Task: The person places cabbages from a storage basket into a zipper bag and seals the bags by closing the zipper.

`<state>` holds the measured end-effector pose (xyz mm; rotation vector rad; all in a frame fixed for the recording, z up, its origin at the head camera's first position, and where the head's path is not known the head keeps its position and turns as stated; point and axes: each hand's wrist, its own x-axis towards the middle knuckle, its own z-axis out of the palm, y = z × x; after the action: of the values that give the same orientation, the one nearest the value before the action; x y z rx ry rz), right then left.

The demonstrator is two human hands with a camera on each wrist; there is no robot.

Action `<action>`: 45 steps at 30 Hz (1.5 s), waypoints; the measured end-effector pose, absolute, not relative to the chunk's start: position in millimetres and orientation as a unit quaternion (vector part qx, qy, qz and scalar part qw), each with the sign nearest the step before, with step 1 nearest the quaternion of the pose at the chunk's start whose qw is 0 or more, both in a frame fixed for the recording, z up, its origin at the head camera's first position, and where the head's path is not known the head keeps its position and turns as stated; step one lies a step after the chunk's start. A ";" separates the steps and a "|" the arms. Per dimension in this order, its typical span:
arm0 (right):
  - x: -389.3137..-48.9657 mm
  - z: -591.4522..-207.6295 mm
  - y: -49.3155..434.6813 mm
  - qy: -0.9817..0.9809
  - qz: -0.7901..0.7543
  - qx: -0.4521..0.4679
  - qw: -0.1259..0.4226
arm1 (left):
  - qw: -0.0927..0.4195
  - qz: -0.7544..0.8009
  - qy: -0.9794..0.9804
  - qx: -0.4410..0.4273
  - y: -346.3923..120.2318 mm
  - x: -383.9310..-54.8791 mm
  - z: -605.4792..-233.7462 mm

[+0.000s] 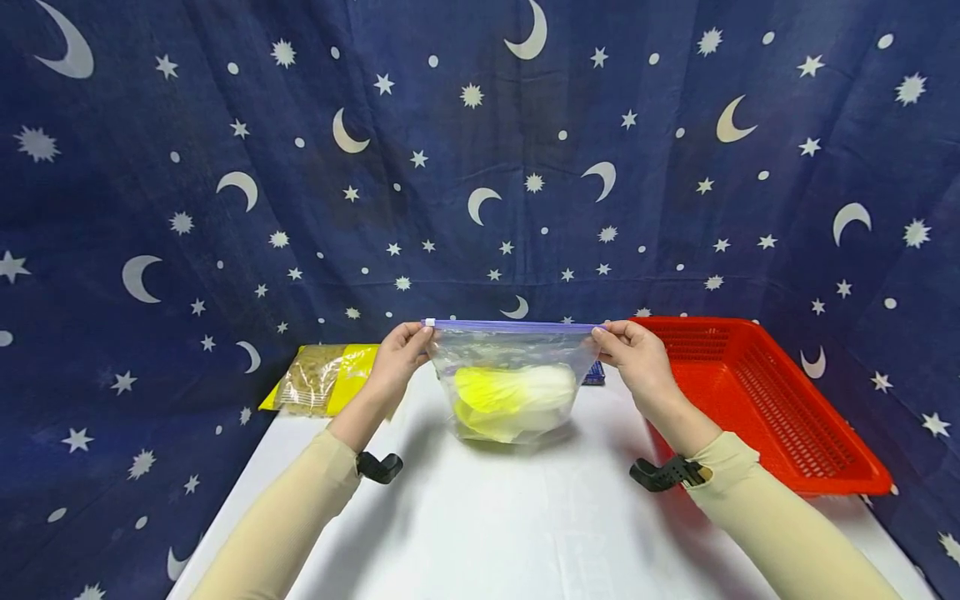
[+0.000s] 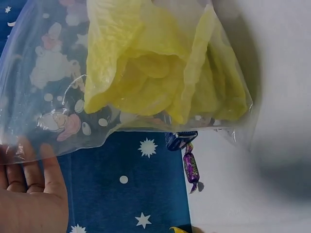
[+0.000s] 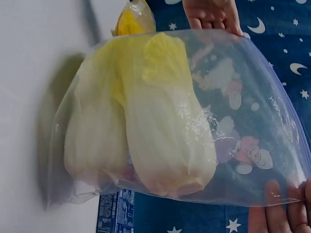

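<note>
Both hands stretch a clear zip bag (image 1: pixel 517 340) by its purple top edge, with its bottom at or near the white table (image 1: pixel 480 533). My left hand (image 1: pixel 399 358) pinches the left end, beside the white slider (image 1: pixel 429 322). At the right end, my right hand (image 1: pixel 643 364) pinches the top corner. Inside the bag lie napa cabbages (image 1: pixel 517 400), with yellow leaves to the left and white bases to the right. In the right wrist view, two cabbage pieces (image 3: pixel 167 141) lie side by side behind the plastic, which bears printed cartoon figures.
A yellow and clear packet (image 1: pixel 318 379) with brown contents lies at the back left. At the right stands a red plastic basket (image 1: pixel 735 417). Behind the bag is a blue package (image 1: pixel 595 375), and near it a purple wrapped candy (image 2: pixel 191 167). A star-patterned curtain (image 1: pixel 450 208) hangs behind.
</note>
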<state>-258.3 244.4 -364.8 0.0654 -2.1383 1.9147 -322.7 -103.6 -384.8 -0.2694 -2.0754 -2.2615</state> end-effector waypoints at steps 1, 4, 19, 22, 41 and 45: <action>-259.4 -364.8 244.8 -0.738 0.661 0.023 0.136 | 0.031 -0.735 -0.672 -0.090 -103.7 -321.9 -385.1; -261.9 -364.9 244.7 -0.732 0.665 0.025 0.142 | 0.035 -0.741 -0.664 -0.098 -102.7 -319.2 -385.7; -267.0 -373.4 244.3 -0.699 0.701 0.036 0.139 | 0.036 -0.765 -0.635 -0.103 -101.7 -311.8 -403.3; -266.6 -376.7 246.2 -0.708 0.693 0.026 0.130 | 0.024 -0.764 -0.638 -0.091 -101.1 -309.6 -406.3; -267.9 -355.2 238.3 -0.773 0.584 0.054 0.241 | -0.007 -0.755 -0.650 -0.088 -100.3 -301.6 -405.8; -268.8 -330.9 213.9 -0.805 0.523 0.126 0.250 | 0.007 -0.746 -0.658 -0.100 -98.1 -298.1 -403.6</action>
<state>-268.8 213.9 -330.9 0.3441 -2.1918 1.4233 -298.1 -98.1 -403.6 -0.3115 -2.0574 -2.3338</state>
